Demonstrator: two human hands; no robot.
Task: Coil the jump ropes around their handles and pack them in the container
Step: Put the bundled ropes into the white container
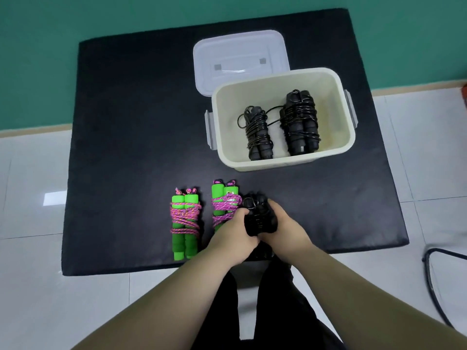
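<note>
Lower centre, left hand (233, 231) and right hand (284, 224) clamp curled fingers on 1 black jump rope (260, 217), probably keeping its coil tight for the container (275, 164) at upper right.

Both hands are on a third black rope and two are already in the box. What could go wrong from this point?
1. The left hand and right hand grip the black rope close beside the nearer green bundle. Lifting it might snag that bundle's pink cord and drag it along.
2. In the container, the left packed bundle has cord looping loose. The incoming rope could catch on it.
</note>
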